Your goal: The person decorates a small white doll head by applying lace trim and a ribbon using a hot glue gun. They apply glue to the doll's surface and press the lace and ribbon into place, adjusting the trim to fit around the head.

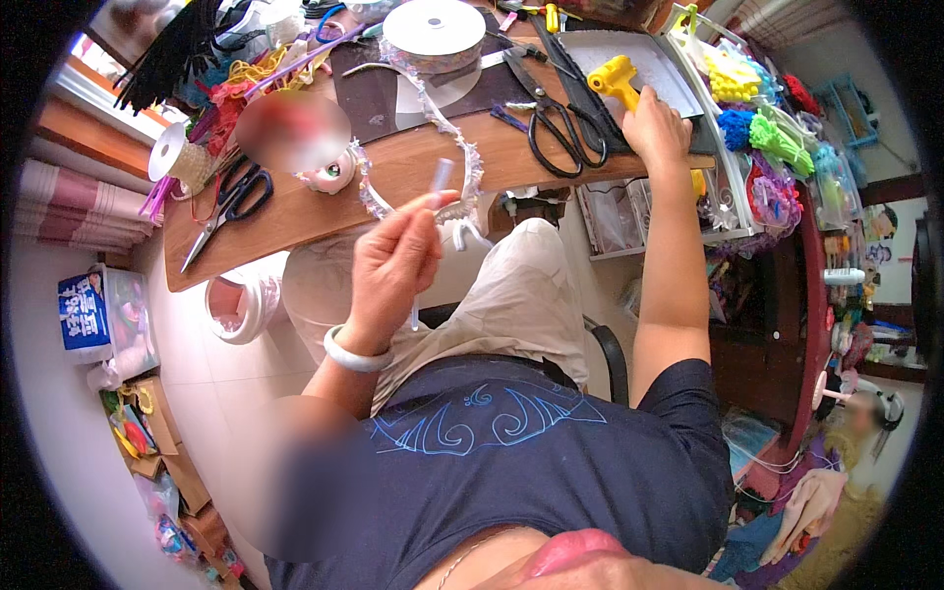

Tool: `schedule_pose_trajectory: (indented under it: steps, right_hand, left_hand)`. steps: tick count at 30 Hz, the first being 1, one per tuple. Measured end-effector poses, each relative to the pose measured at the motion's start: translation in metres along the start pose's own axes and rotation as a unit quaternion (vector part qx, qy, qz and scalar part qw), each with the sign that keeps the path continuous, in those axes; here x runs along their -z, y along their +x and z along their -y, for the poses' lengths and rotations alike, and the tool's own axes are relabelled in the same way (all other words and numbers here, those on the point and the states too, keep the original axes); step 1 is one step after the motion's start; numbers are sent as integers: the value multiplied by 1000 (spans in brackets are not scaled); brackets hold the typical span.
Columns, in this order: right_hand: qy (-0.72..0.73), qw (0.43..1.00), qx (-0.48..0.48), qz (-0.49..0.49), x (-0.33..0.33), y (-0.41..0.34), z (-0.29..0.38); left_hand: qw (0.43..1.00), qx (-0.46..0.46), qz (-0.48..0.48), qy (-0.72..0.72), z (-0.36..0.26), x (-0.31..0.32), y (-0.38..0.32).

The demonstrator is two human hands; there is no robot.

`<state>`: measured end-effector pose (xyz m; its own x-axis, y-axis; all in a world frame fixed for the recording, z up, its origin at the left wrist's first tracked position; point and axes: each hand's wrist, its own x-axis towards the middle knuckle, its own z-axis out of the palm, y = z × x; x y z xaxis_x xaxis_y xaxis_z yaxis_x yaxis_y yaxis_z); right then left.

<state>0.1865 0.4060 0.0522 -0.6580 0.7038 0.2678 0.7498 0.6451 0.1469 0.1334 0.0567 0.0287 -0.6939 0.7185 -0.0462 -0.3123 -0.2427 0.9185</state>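
Note:
My left hand (pixel 398 254) is raised in front of the table edge, its fingers closed on a translucent glue stick (pixel 442 175). A clear stick end also shows below that hand; whether it is the same stick, I cannot tell. A white trim with pastel tufts (pixel 472 158) curves down from a large white spool (pixel 434 26) and loops behind my left fingertips. Whether the fingers also hold the trim is unclear. Over at the right, my right hand (pixel 656 129) grips the handle of a yellow hot glue gun (pixel 613 76), whose body lies over a white tray (pixel 656 55).
Black-handled scissors (pixel 557 129) lie left of my right hand. Smaller scissors (pixel 228 199) rest at the left beside a spool of beads (pixel 177 158). A white rack (pixel 726 162) of colourful craft stems stands right. The wooden table edge (pixel 310 236) crosses above my knees.

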Motion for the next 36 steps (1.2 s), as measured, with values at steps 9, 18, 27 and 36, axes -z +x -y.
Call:
schedule_pose_trajectory:
  steps: [9, 18, 27, 36]
  right_hand:
    - [146, 967, 45, -205, -3, -22, 10]
    - [333, 925, 43, -179, 29, -92, 54]
    - [232, 937, 54, -256, 20, -91, 60]
    - [215, 943, 85, -239, 22, -104, 61]
  left_hand:
    - [988, 97, 85, -79, -12, -22, 20]
    - [975, 120, 143, -117, -14, -64, 32]
    - [969, 149, 77, -184, -5, -69, 32]
    - [922, 217, 108, -303, -10, -56, 32]
